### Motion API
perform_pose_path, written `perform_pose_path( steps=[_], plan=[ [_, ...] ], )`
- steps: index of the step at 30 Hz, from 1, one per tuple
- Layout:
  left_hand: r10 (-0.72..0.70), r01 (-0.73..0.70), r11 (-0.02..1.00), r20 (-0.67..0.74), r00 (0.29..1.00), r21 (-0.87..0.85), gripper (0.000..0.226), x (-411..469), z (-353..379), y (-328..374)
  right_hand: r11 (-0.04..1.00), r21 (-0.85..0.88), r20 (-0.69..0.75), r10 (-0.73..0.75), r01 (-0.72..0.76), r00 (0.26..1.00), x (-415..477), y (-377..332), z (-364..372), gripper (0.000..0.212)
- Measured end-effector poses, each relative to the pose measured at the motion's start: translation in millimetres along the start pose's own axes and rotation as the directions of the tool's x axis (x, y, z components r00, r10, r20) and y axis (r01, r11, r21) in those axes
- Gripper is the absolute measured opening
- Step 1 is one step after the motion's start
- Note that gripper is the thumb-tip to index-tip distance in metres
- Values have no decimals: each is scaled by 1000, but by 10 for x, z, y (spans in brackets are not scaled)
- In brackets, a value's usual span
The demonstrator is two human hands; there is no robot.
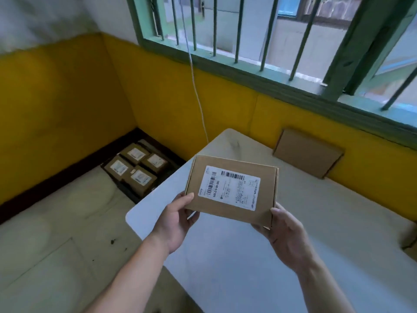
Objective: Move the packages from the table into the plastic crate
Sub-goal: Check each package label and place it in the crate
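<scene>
A flat brown cardboard package (232, 177) with a white barcode label faces up, held above the white table (225, 256). My left hand (176, 220) grips its near left corner, thumb on top. My right hand (284, 231) grips its near right corner from below and the side. A dark plastic crate (126, 190) stands on the floor to the left of the table, in the room's corner, holding several labelled brown packages (137, 168). Another brown package (308, 152) leans against the yellow wall at the table's far side.
Yellow padded walls (67, 98) close off the corner behind the crate. A barred green window (248, 41) runs above the table, and a thin white cord (198, 98) hangs from it. Part of another brown package (409, 238) shows at the table's right edge. Pale floor lies left of the table.
</scene>
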State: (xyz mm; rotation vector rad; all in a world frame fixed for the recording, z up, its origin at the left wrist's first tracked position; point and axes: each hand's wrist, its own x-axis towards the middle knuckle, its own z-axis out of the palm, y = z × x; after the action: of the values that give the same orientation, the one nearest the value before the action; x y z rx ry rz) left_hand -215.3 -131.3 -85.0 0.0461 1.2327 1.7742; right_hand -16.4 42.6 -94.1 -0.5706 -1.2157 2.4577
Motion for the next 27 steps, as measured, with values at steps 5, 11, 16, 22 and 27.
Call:
perform_pose_path(
  steps=[5, 11, 16, 22, 27],
  plan=[
    [69, -57, 997, -218, 974, 59, 21, -90, -919, 396, 990, -100, 41, 108, -103, 993, 544, 470, 782, 46],
    [146, -129, 989, -354, 924, 71, 24, -221, -2169, 996, 962, -195, 4, 195, -190, 981, 1212, 1161, 1950, 39],
    [158, -99, 983, -436, 886, 156, 28, -165, -2995, 1407, 927, -274, -122, 232, -257, 965, 1707, 1592, 2655, 30],
    [186, -41, 955, -487, 853, 293, 48, 270, -3600, 1781, 901, -329, -248, 208, -284, 946, 2448, 1911, 3018, 29],
    [221, 34, 898, -516, 828, 438, 32, 926, -4012, 2235, 878, -375, -323, 179, -299, 930, 3290, 2155, 3203, 28]
  ],
)
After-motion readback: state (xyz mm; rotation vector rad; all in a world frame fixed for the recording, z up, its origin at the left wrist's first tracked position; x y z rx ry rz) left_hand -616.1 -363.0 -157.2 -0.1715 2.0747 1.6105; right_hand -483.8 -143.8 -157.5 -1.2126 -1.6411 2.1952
